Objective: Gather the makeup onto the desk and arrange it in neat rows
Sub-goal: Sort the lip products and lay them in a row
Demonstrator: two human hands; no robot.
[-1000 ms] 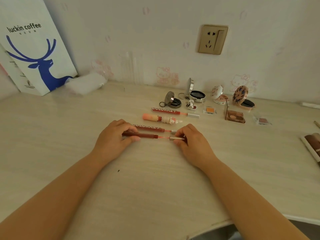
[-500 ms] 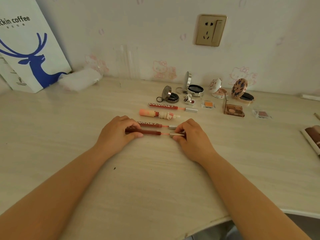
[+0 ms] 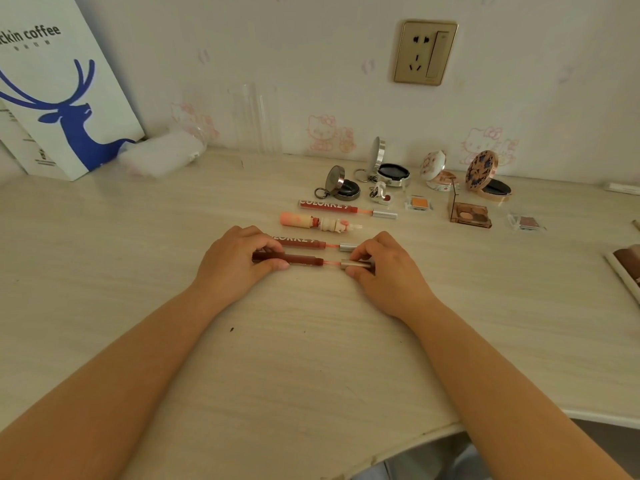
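A dark red lip gloss tube [image 3: 304,260] lies flat on the pale desk [image 3: 311,358], its silver cap [image 3: 356,264] pulled a little off the tube. My left hand [image 3: 235,263] pinches the tube's left end; my right hand [image 3: 384,268] pinches the cap. Just behind lie another red gloss [image 3: 304,242], a peach tube with a figure cap [image 3: 318,222] and a third red gloss [image 3: 343,208], stacked in a column. Further back stand several open compacts [image 3: 388,168] and small eyeshadow pans [image 3: 469,214].
A white paper bag with a blue deer [image 3: 59,98] leans on the wall at far left, a clear plastic packet [image 3: 162,154] beside it. A brown palette [image 3: 627,268] sits at the right edge. A wall socket [image 3: 425,51] is above. The desk's front edge curves at lower right.
Both hands stay on the near gloss, holding it in place. The view has shifted slightly; the row of makeup has not moved.
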